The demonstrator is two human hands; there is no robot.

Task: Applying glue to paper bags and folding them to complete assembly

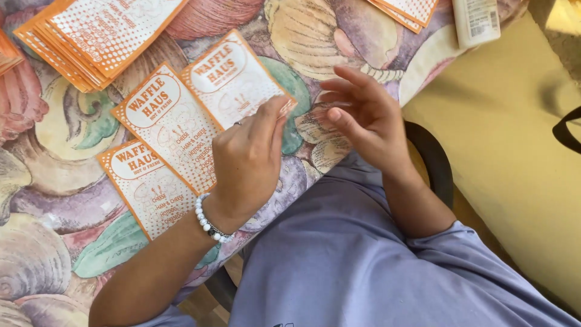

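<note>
While left hand (248, 160) presses paper bag (236, 82), right hand (363, 115) hovers open.

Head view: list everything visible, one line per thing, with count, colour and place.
Flat bags: three, orange and white, laid out side by side on the table.
Bag stack: one, orange and white, top left.
Second stack: one, orange and white, top edge, partly cut off.
White packet: one, top right.
Tablecloth: one, pastel shell print.
Chair: one, black, under the person.
Bracelet: one, white beads, left wrist.
Left hand: on the top bag's corner.
Right hand: open, empty, beside it.
</note>
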